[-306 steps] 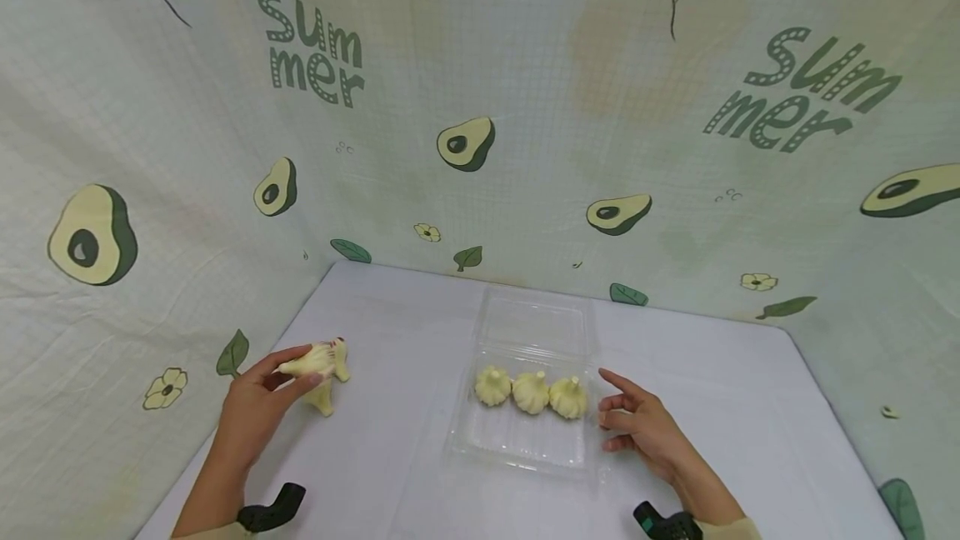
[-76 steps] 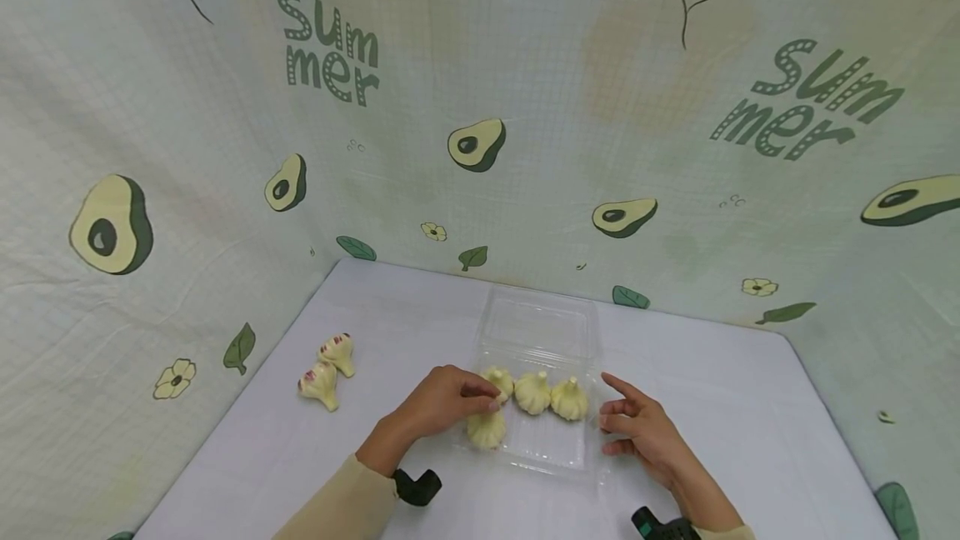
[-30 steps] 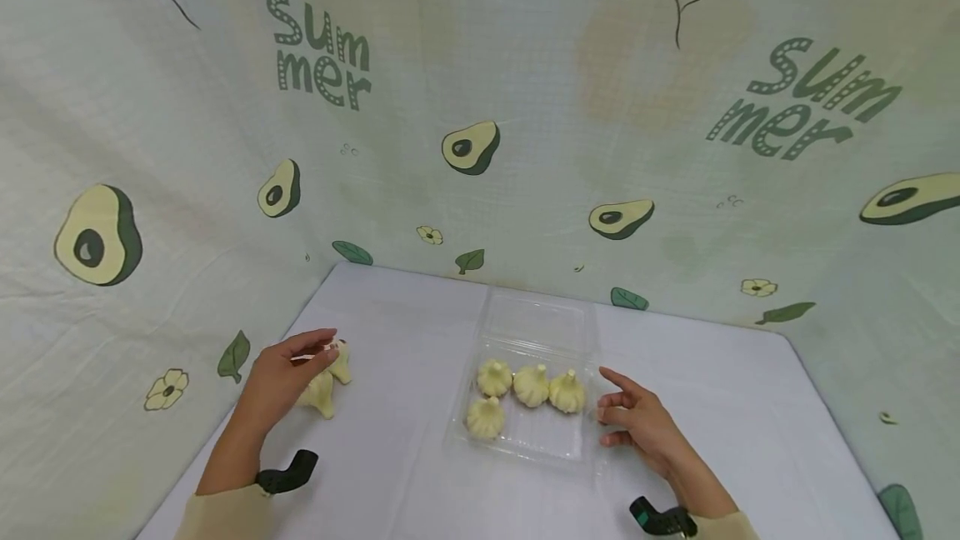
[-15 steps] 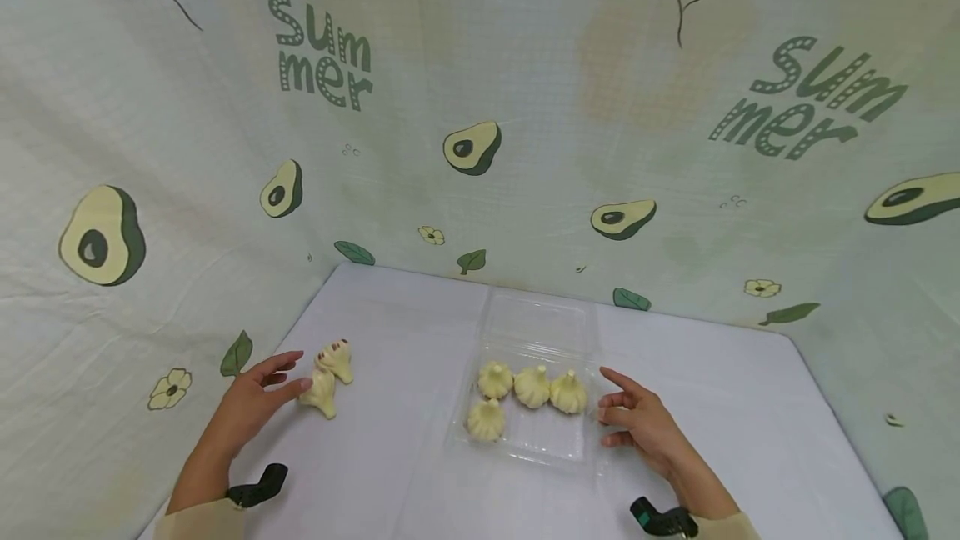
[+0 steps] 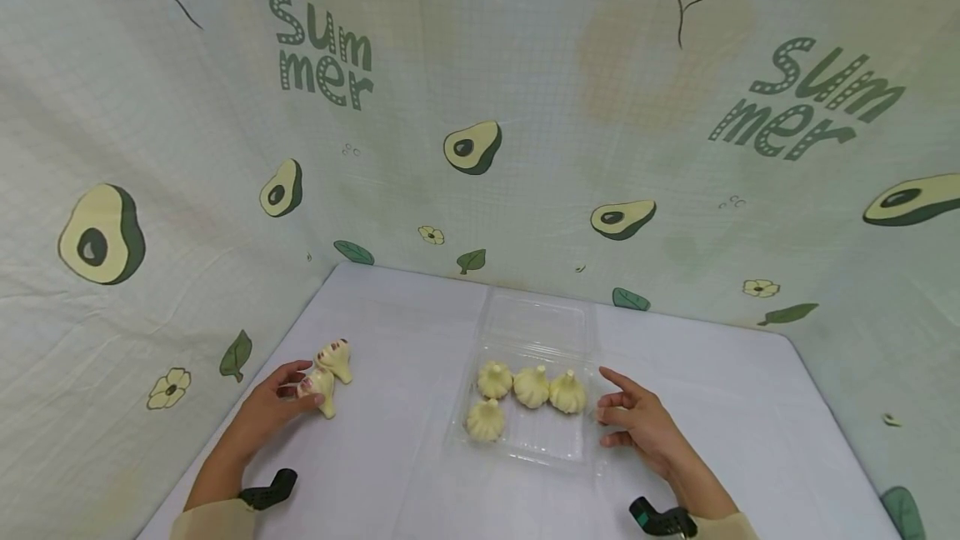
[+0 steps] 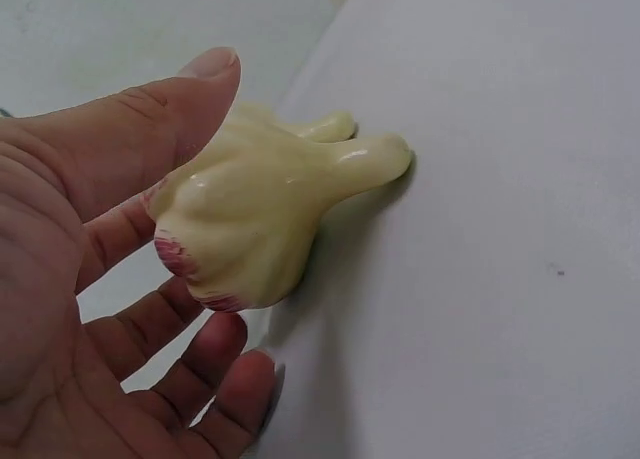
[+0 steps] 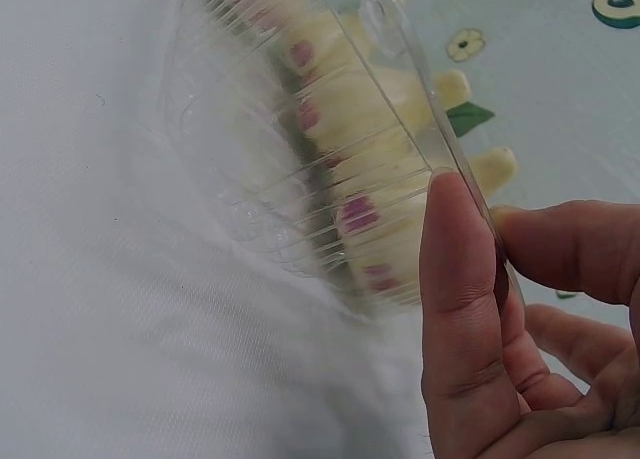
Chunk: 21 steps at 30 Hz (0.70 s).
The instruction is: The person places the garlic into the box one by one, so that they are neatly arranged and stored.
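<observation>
Left hand (image 5: 264, 412) is now drawn in, half-curled round the nearer loose garlic bulb (image 5: 318, 390) on the surface (image 5: 390, 465); another bulb (image 5: 336, 358) is left free, and the container (image 5: 543, 445) with four bulbs (image 5: 531, 388) is pinched by the right hand (image 5: 641, 423).

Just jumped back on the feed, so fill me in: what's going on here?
A person is working at a white table. Their left hand has its thumb and fingers around the nearer garlic bulb on the left, with the farther bulb just behind it. Their right hand pinches the right edge of a clear plastic container, whose lid lies open. Inside sit four more garlic bulbs: three in a row toward the back and one in front of the leftmost.
</observation>
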Each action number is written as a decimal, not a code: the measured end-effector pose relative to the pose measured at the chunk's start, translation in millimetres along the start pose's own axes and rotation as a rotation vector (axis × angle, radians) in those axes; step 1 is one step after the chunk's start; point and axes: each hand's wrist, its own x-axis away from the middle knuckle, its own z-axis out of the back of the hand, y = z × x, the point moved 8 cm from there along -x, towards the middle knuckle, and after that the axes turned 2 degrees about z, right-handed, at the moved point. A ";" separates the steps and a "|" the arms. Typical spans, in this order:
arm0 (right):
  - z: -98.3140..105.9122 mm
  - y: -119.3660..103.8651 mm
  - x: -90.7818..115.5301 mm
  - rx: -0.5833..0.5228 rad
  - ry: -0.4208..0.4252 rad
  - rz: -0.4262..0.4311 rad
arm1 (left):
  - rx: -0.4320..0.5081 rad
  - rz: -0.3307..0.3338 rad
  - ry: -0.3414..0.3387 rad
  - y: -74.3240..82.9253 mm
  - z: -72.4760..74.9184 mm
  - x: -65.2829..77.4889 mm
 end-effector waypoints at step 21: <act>0.4 0.9 0.2 0.002 0.000 -0.003 | -0.118 -0.021 0.064 -4.8 -6.4 -4.0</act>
